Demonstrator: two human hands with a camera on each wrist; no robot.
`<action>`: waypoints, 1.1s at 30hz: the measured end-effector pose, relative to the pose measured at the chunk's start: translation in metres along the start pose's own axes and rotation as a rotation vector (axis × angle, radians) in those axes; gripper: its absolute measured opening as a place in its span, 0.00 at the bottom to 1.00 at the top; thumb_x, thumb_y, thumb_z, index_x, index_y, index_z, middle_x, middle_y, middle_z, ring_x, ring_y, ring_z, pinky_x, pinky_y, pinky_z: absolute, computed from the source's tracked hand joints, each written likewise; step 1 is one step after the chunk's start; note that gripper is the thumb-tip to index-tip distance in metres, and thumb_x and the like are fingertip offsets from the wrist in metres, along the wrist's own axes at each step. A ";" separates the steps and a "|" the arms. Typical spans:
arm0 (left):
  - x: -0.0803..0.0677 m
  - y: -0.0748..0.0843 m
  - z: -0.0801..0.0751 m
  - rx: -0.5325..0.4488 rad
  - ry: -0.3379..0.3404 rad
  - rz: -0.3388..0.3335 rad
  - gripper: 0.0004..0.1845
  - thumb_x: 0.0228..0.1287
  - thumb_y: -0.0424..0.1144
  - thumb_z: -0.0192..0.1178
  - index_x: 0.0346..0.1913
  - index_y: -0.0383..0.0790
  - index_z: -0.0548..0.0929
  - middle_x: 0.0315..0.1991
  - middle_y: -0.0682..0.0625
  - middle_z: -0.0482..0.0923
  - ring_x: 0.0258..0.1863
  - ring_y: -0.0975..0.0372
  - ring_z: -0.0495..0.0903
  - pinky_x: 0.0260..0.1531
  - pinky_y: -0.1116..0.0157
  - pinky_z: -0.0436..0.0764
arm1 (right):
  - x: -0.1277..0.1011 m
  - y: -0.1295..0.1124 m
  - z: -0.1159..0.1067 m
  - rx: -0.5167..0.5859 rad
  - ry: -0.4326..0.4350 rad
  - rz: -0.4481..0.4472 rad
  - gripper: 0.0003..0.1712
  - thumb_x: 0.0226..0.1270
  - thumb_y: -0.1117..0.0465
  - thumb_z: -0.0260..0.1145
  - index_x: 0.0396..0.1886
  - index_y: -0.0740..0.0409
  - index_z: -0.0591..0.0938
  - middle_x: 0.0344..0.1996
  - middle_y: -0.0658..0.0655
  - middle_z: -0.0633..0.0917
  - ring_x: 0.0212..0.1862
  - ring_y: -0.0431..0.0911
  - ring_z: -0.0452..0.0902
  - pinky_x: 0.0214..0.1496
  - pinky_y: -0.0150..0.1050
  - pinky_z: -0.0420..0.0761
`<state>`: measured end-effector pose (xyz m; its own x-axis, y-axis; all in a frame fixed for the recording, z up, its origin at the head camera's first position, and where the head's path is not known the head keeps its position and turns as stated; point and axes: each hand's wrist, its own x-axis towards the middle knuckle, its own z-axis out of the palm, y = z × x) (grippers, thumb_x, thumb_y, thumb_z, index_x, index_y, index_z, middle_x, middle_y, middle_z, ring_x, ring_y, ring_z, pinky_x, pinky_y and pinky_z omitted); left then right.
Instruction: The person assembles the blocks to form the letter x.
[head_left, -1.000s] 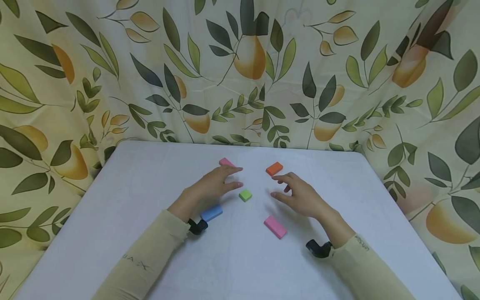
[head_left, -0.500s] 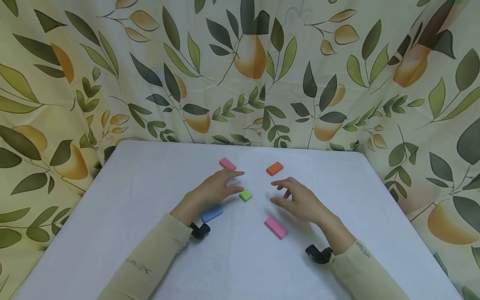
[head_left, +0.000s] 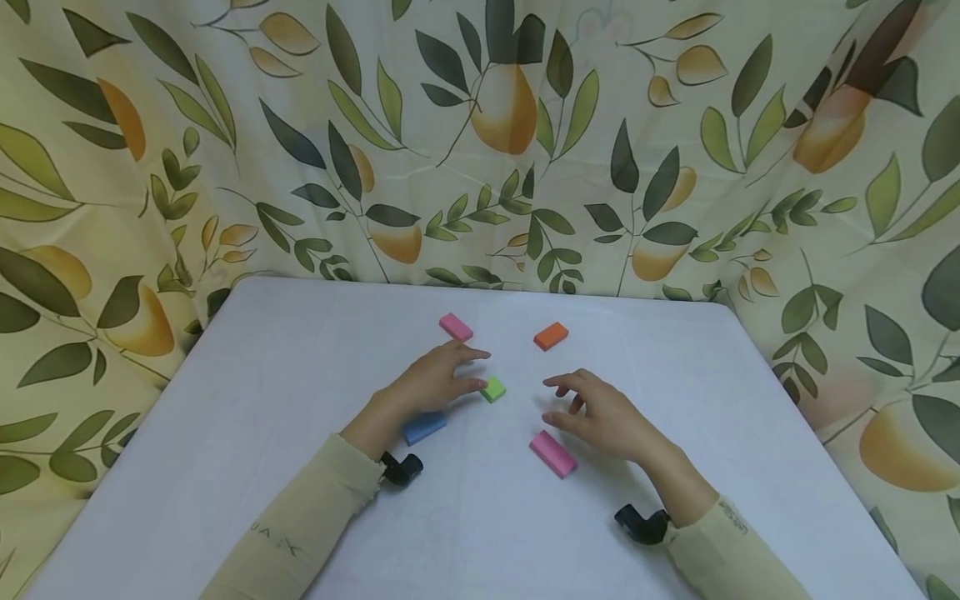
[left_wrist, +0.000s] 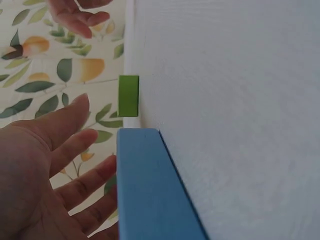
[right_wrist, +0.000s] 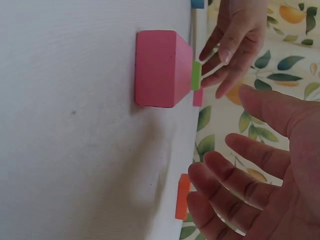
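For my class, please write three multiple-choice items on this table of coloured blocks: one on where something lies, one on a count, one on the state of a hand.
1. Which block lies nearest the fingertips of the left hand?
A. the small green square block
B. the orange rectangular block
C. the far pink rectangular block

2. How many blocks lie on the white table?
A. three
B. five
C. seven

3. In what state is the right hand?
A. clenched in a fist
B. gripping the near pink rectangular block
C. fingers spread and relaxed, holding nothing

Answers:
1. A, since the green block sits right at the left fingertips in the head view.
2. B, counting two pink, one orange, one green and one blue rectangular block.
3. C, as the right wrist view shows loose fingers with nothing in them.
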<state>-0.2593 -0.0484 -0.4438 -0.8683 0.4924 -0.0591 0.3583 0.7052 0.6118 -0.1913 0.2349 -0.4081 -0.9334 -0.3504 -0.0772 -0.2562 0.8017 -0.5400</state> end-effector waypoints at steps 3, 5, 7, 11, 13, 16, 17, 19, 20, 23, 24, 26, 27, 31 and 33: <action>0.000 0.000 0.000 -0.005 0.001 0.007 0.28 0.65 0.59 0.58 0.67 0.62 0.71 0.73 0.51 0.61 0.73 0.54 0.59 0.69 0.49 0.62 | -0.002 0.002 0.002 -0.001 0.000 0.000 0.30 0.59 0.45 0.70 0.60 0.48 0.77 0.50 0.49 0.79 0.42 0.43 0.75 0.41 0.38 0.76; 0.000 0.000 0.001 -0.016 0.000 0.002 0.27 0.65 0.59 0.58 0.66 0.63 0.71 0.72 0.51 0.62 0.73 0.55 0.60 0.69 0.49 0.63 | -0.003 0.004 0.004 -0.003 0.005 -0.004 0.29 0.59 0.45 0.71 0.59 0.48 0.78 0.49 0.49 0.80 0.41 0.43 0.75 0.41 0.38 0.76; 0.000 0.001 0.001 -0.021 -0.001 -0.007 0.26 0.65 0.59 0.58 0.65 0.66 0.72 0.71 0.53 0.63 0.72 0.55 0.60 0.68 0.49 0.63 | -0.003 0.006 0.005 -0.002 0.006 -0.005 0.29 0.59 0.46 0.71 0.59 0.48 0.78 0.48 0.48 0.80 0.41 0.42 0.75 0.41 0.38 0.76; 0.001 0.001 0.003 -0.027 0.001 -0.016 0.23 0.65 0.59 0.58 0.63 0.70 0.74 0.69 0.55 0.67 0.71 0.56 0.62 0.68 0.49 0.64 | -0.006 0.008 0.009 0.005 -0.005 0.009 0.27 0.59 0.48 0.71 0.58 0.47 0.78 0.45 0.47 0.81 0.39 0.42 0.75 0.41 0.37 0.76; 0.001 0.001 0.004 -0.021 0.005 -0.008 0.22 0.65 0.58 0.57 0.62 0.71 0.74 0.68 0.56 0.68 0.71 0.57 0.63 0.67 0.49 0.64 | -0.008 0.008 0.010 0.009 -0.014 0.014 0.26 0.59 0.49 0.71 0.57 0.47 0.78 0.43 0.47 0.81 0.39 0.42 0.74 0.41 0.36 0.76; 0.001 0.001 0.005 -0.021 0.013 0.004 0.21 0.66 0.57 0.57 0.61 0.69 0.76 0.67 0.55 0.69 0.70 0.56 0.64 0.67 0.50 0.65 | -0.010 0.006 0.011 0.007 -0.019 0.009 0.24 0.60 0.51 0.71 0.57 0.48 0.79 0.41 0.47 0.81 0.39 0.42 0.74 0.40 0.36 0.76; 0.001 0.001 0.006 -0.020 0.014 0.006 0.20 0.66 0.57 0.57 0.61 0.69 0.76 0.66 0.55 0.70 0.69 0.56 0.64 0.67 0.50 0.65 | -0.011 0.006 0.011 0.007 -0.020 0.005 0.24 0.60 0.51 0.71 0.56 0.48 0.79 0.41 0.47 0.81 0.39 0.42 0.74 0.40 0.36 0.76; 0.000 0.001 0.007 -0.022 0.018 0.007 0.20 0.66 0.56 0.58 0.60 0.68 0.77 0.64 0.56 0.72 0.68 0.56 0.66 0.66 0.50 0.66 | -0.013 0.006 0.012 0.005 -0.023 -0.002 0.23 0.60 0.52 0.70 0.56 0.48 0.79 0.41 0.47 0.81 0.39 0.42 0.74 0.40 0.35 0.76; 0.000 0.002 0.007 -0.025 0.018 0.004 0.19 0.66 0.55 0.58 0.60 0.67 0.78 0.64 0.56 0.72 0.68 0.56 0.66 0.66 0.50 0.66 | -0.014 0.006 0.012 0.002 -0.023 -0.006 0.23 0.60 0.51 0.70 0.55 0.48 0.80 0.40 0.46 0.81 0.39 0.42 0.74 0.41 0.35 0.76; 0.000 0.003 0.009 -0.025 0.021 -0.008 0.19 0.66 0.54 0.59 0.59 0.68 0.78 0.62 0.56 0.74 0.67 0.56 0.67 0.65 0.50 0.67 | -0.016 0.008 0.014 0.004 -0.031 -0.013 0.23 0.60 0.49 0.70 0.54 0.47 0.80 0.39 0.45 0.81 0.39 0.41 0.74 0.40 0.34 0.76; 0.000 0.003 0.009 -0.024 0.021 -0.013 0.19 0.66 0.54 0.59 0.59 0.67 0.78 0.62 0.56 0.74 0.67 0.56 0.67 0.65 0.50 0.67 | -0.017 0.009 0.014 0.005 -0.033 -0.015 0.22 0.60 0.48 0.71 0.53 0.47 0.80 0.39 0.45 0.81 0.38 0.41 0.74 0.40 0.34 0.76; 0.000 0.003 0.010 -0.022 0.023 -0.018 0.19 0.66 0.53 0.59 0.59 0.67 0.79 0.61 0.55 0.75 0.66 0.56 0.68 0.64 0.51 0.68 | -0.018 0.009 0.015 0.009 -0.041 -0.019 0.22 0.59 0.47 0.71 0.52 0.47 0.81 0.38 0.45 0.81 0.38 0.41 0.74 0.39 0.33 0.76; 0.000 0.003 0.011 -0.016 0.026 -0.016 0.18 0.66 0.53 0.59 0.59 0.67 0.79 0.60 0.55 0.76 0.65 0.56 0.69 0.63 0.51 0.69 | -0.019 0.010 0.015 0.012 -0.046 -0.019 0.22 0.59 0.46 0.71 0.51 0.47 0.81 0.38 0.45 0.80 0.38 0.41 0.74 0.39 0.33 0.76; 0.000 0.003 0.013 0.002 0.042 -0.017 0.17 0.66 0.52 0.60 0.57 0.67 0.80 0.57 0.55 0.77 0.63 0.57 0.71 0.60 0.53 0.71 | -0.021 0.010 0.017 0.015 -0.064 -0.022 0.22 0.58 0.46 0.72 0.50 0.46 0.81 0.38 0.45 0.80 0.37 0.41 0.73 0.37 0.32 0.75; 0.001 0.003 0.015 0.023 0.052 -0.015 0.16 0.65 0.52 0.60 0.56 0.68 0.81 0.56 0.55 0.77 0.61 0.57 0.71 0.58 0.53 0.71 | -0.022 0.011 0.018 0.007 -0.067 -0.027 0.22 0.57 0.46 0.72 0.50 0.46 0.81 0.37 0.45 0.80 0.36 0.41 0.73 0.37 0.31 0.75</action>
<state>-0.2543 -0.0385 -0.4537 -0.8899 0.4554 -0.0267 0.3528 0.7240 0.5927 -0.1692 0.2427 -0.4273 -0.9075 -0.4031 -0.1183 -0.2786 0.7882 -0.5487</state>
